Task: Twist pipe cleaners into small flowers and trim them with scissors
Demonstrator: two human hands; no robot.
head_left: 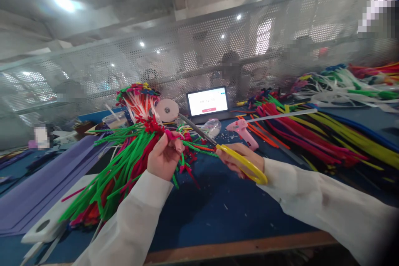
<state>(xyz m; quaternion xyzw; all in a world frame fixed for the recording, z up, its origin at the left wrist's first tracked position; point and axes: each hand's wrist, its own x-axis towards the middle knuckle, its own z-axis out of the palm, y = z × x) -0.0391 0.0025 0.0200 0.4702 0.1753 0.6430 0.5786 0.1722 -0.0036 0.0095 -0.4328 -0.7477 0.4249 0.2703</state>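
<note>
Near the middle of the view my left hand (pixel 166 153) is closed, pinching a short pink pipe cleaner (pixel 172 134) between thumb and fingers. My right hand (pixel 240 158) is wrapped round yellow-handled scissors (pixel 243 161), whose metal blades point up and left, towards my left hand but apart from it. I cannot tell whether the blades are parted. Just left of my left hand lies a big bunch of green pipe cleaners (pixel 109 170) with red flower-like tips (pixel 152 124). Between the hands, more small red pieces and green stems lie on the blue table (pixel 212 212).
A pink glue gun (pixel 245 132) lies beyond my right hand. A tablet showing a timer (pixel 207 102) stands at the back, beside a white spool (pixel 167 110). Red and yellow pipe cleaners (pixel 349 133) spread on the right. Purple sheets (pixel 46 187) lie on the left.
</note>
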